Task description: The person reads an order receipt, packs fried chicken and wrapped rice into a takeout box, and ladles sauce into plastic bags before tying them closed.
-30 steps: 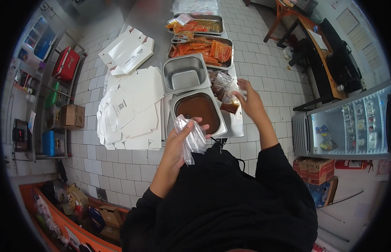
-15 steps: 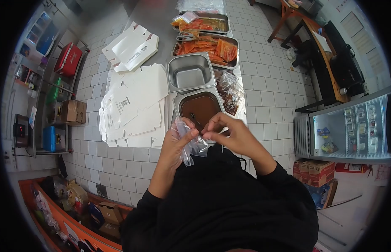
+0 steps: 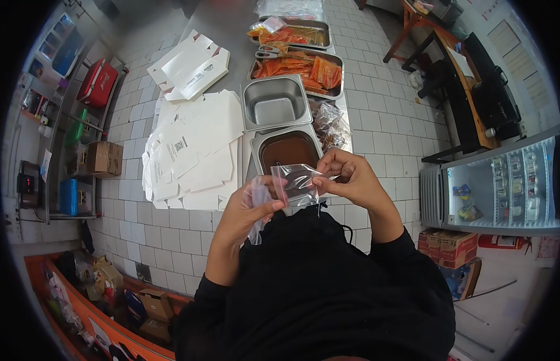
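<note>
A small clear plastic bag (image 3: 298, 183) is stretched between my two hands. My left hand (image 3: 247, 210) pinches its left edge and also holds a bunch of similar clear plastic (image 3: 256, 201) against the palm. On the other side, the thumb and fingers of my right hand (image 3: 351, 178) grip the bag's right edge. Just beyond the hands sits a steel pan of brown sauce (image 3: 287, 148), partly hidden by the bag; a dark handle end shows in the sauce. Behind it stands a bare steel pan (image 3: 274, 101).
Flat white cardboard boxes (image 3: 196, 144) are stacked on the left, with a folded white box (image 3: 193, 66) behind. Trays of orange packets (image 3: 304, 69) line the back, scissors (image 3: 269, 53) on one. Filled bags (image 3: 329, 123) lie right of the pans.
My right hand has moved right and drawn one clear bag out flat from the bunch. My left hand has shifted slightly left, still holding the rest.
</note>
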`<state>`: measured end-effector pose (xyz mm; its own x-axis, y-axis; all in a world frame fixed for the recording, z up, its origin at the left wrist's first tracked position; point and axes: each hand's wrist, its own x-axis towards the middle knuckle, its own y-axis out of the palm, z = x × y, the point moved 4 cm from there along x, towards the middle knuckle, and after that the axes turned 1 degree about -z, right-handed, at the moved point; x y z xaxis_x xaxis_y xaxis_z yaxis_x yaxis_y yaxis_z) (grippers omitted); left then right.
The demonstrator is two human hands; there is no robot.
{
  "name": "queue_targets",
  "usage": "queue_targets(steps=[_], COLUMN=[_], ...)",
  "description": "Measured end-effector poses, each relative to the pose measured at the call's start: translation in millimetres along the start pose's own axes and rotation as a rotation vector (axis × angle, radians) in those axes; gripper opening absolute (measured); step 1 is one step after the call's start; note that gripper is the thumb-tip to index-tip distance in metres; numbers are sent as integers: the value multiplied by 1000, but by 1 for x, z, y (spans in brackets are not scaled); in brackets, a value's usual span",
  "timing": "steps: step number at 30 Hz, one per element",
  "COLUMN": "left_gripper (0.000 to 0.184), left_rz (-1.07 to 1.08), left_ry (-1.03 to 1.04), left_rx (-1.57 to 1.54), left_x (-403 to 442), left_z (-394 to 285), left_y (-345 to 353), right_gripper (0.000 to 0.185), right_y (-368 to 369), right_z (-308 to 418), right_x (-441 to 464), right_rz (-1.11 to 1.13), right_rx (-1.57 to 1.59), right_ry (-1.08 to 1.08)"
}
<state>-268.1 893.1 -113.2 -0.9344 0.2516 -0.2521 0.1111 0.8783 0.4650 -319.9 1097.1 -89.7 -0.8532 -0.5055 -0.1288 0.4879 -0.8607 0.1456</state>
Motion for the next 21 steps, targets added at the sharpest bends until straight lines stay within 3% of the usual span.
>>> queue_targets(steps=[5,7,9,12,15,18,20,21], left_gripper=[23,24,26,27,27,28,26,26], left_rz=[-98,-162,-228,-320,-377,-302,-254,-255], left_ry=[-67,-46,-28,82,248,179,-38,-36], left_rx=[135,247,365,437,494,611,360,360], left_x=[-2,-2,-3,-4,-7,-11,-14,-15], left_z=[7,6,6,6,6,4,10,11], left_y=[-6,-9,-9,-1,-1,-4,-7,-10], right_gripper=[18,22,28,32,23,20,20,20], right_y=[7,11,24,48,57,57,54,55], right_z=[-8,3,5,-11,-36,-37,-43,-47], right_x=[1,2,1,-6,-3,-5,-6,-6], right_rz=[-10,-387,-491,-300,-176,-132,-67,-3], right_rx=[-78,-813,-904,-440,-144,96,151,205], right_ry=[4,-467,-556,-209,-86,27,57,88])
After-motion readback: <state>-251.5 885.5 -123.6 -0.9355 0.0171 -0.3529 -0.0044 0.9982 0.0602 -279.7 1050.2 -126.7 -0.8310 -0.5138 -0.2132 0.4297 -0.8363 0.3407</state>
